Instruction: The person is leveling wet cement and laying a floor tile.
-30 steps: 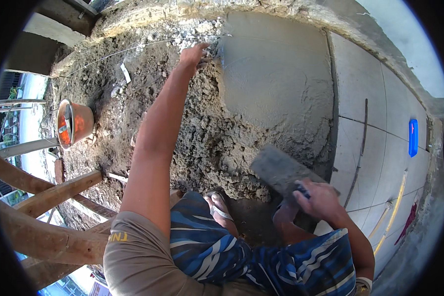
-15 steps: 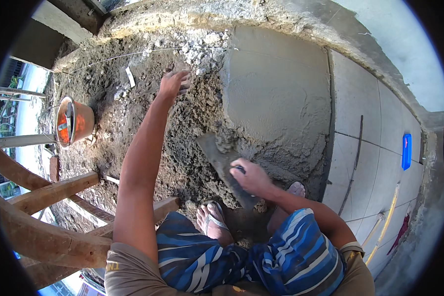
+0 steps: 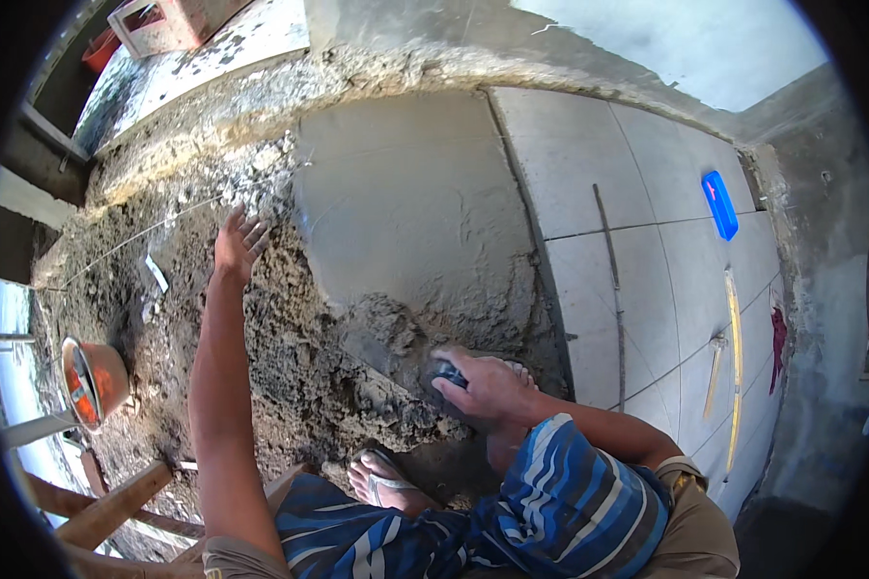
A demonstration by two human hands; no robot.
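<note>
My right hand [image 3: 478, 386] grips the dark handle of a trowel, whose long flat blade [image 3: 367, 353] lies low in rough wet mortar [image 3: 319, 381], with a lump of mix at its upper edge. Beyond it is a smoothed grey patch of wet screed [image 3: 406, 193]. My left hand [image 3: 239, 243] is out over the rubble at that patch's left, fingers spread and empty, near a thin string [image 3: 116, 238] stretched across the ground. My sandalled foot [image 3: 386, 478] is at the lower edge of the mortar.
Orange bucket [image 3: 95, 383] with tools at left; wooden beams [image 3: 116, 502] lower left. Tiled floor [image 3: 613, 270] at right holds a blue plastic tray [image 3: 719, 205], a dark rod, yellow rules [image 3: 731, 367] and maroon cloth [image 3: 774, 347]. Walls [image 3: 811, 280] border the right and back; a crate [image 3: 174, 24] stands beyond.
The trowel went from the right into the mortar heap at centre and stays low there. My left hand opened out. The view has swung, showing more of the back wall and crate.
</note>
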